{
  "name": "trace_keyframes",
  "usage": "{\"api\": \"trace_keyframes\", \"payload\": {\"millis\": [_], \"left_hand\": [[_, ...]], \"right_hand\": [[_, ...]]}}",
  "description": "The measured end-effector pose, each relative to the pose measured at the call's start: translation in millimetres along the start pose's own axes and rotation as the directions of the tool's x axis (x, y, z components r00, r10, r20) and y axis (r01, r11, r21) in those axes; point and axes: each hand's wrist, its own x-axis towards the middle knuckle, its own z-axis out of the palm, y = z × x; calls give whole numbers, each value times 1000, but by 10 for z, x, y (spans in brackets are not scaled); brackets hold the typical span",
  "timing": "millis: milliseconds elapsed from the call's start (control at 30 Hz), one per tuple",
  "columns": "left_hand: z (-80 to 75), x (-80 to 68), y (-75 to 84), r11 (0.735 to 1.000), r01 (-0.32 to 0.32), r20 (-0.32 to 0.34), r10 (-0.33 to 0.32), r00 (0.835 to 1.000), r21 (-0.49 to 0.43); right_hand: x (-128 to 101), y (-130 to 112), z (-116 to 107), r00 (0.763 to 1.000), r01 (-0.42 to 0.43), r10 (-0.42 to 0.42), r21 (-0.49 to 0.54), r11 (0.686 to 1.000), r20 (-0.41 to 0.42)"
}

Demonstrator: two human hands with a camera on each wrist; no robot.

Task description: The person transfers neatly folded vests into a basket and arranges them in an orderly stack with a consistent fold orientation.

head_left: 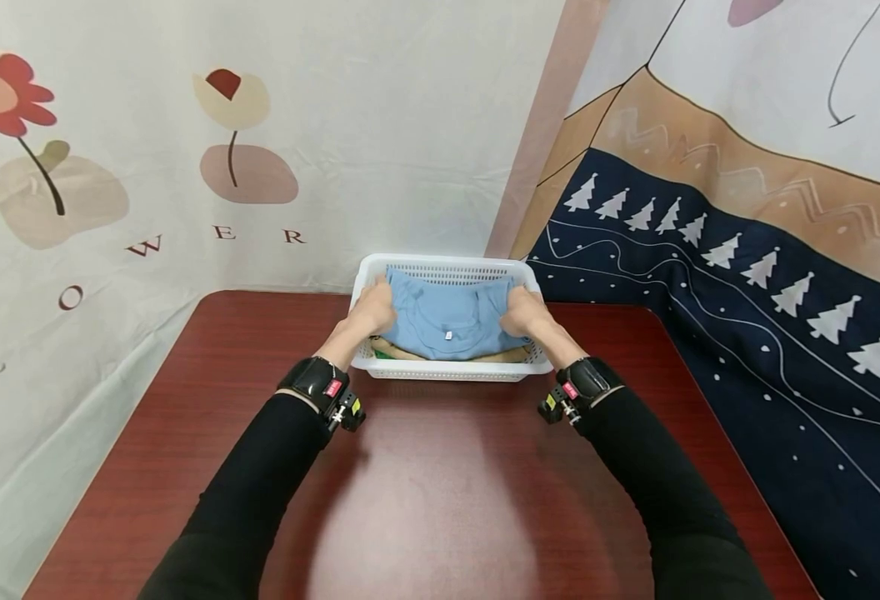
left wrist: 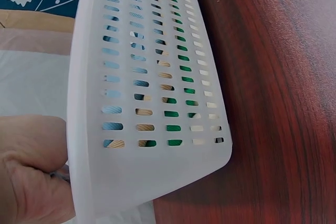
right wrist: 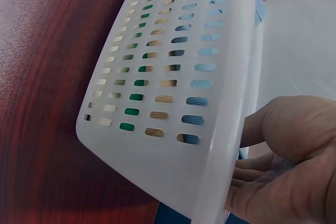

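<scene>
A light blue T-shirt (head_left: pixel 451 312), folded and with a small white label at its neckline, lies in a white plastic basket (head_left: pixel 447 373). My left hand (head_left: pixel 374 307) pinches the shirt's left side, over the basket's left end. On the opposite side, my right hand (head_left: pixel 524 312) pinches the shirt's right edge. In the right wrist view, the thumb and fingers of that hand (right wrist: pixel 294 161) close together just past the basket rim, with a bit of blue between them. Beneath the shirt, tan cloth (head_left: pixel 410 352) shows, and green cloth (left wrist: pixel 173 114) is visible through the basket's slots.
The basket stands at the far edge of a reddish-brown wooden table (head_left: pixel 425 483). A pale printed curtain (head_left: pixel 380 125) hangs behind it, and a dark blue cloth with white trees (head_left: pixel 710 325) hangs at the right. Both forearms wear black sleeves and wrist cameras.
</scene>
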Motion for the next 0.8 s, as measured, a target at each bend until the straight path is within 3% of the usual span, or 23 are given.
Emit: {"api": "trace_keyframes", "payload": {"millis": [100,133,333,567,600,700,800], "left_hand": [[-1,-70,17,1000,1,-15,-1,1000,-10],[1,-83,20,1000,-2,-21,2,1000,-8],[9,-126,2,999,-35,-66,36,997,14],[30,-30,-92,994,-103,-88,101,991,-21],[111,136,-237,991,-133,-103,129,986,-23],[90,158,-286,985,-170,-99,168,981,-12],[48,85,-293,973,-231,-119,227,966,-14]], "right_hand": [[23,-16,10,1000,-20,20,1,1000,-19],[-167,-191,-84,999,-44,43,-16,999,-9],[-452,-371,-142,998,-6,4,-32,999,-69],[-505,-328,-102,987,51,-54,-22,998,-149],[-514,-314,-100,985,63,-63,-6,998,-159],[-547,-278,-104,974,109,-96,53,993,-203],[-581,-237,-108,958,162,-133,99,982,-253]]}}
